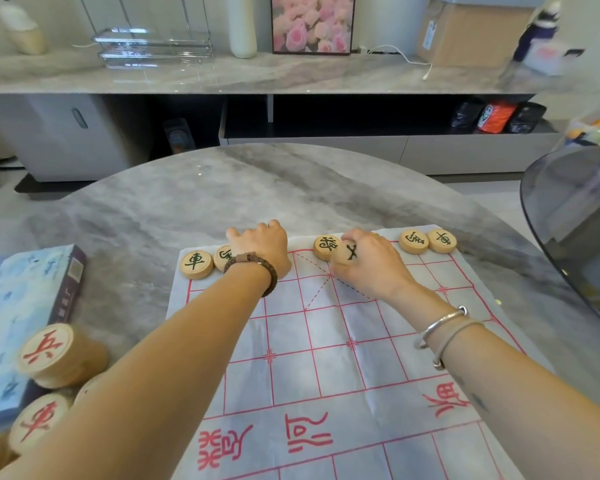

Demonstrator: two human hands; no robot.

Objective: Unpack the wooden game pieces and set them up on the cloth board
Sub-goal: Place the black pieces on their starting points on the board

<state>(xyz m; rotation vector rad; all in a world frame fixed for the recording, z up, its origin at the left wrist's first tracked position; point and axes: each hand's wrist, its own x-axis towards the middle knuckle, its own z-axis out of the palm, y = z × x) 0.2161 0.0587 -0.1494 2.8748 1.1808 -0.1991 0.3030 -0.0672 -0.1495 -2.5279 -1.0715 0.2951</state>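
**Q:** How are the hands posed?

**A:** Both forearms are extended up the frame over the cloth board (326, 341). The left hand (260, 247) is held palm-down at the board's far edge, left of centre, with the fingers curled under. Whether anything is gripped beneath them cannot be told. The right hand (368, 261) is set just right of centre. A dark-marked disc (347, 254) is pinched between its thumb and curled fingers, tilted with its face toward the camera.

**Q:** Where are the wooden pieces located?

**A:** Along the far edge, a chariot piece (196, 264) is laid flat at the left corner. A second piece (224, 257) is touching it and is partly covered by the left wrist. A third piece (325, 247) is laid just beside the pinched disc. A pair of pieces (413, 241) is laid touching at the right corner. Red-marked pieces (47, 349) are stacked at the lower left of the frame on the marble table (187, 202), against the game box (25, 306).
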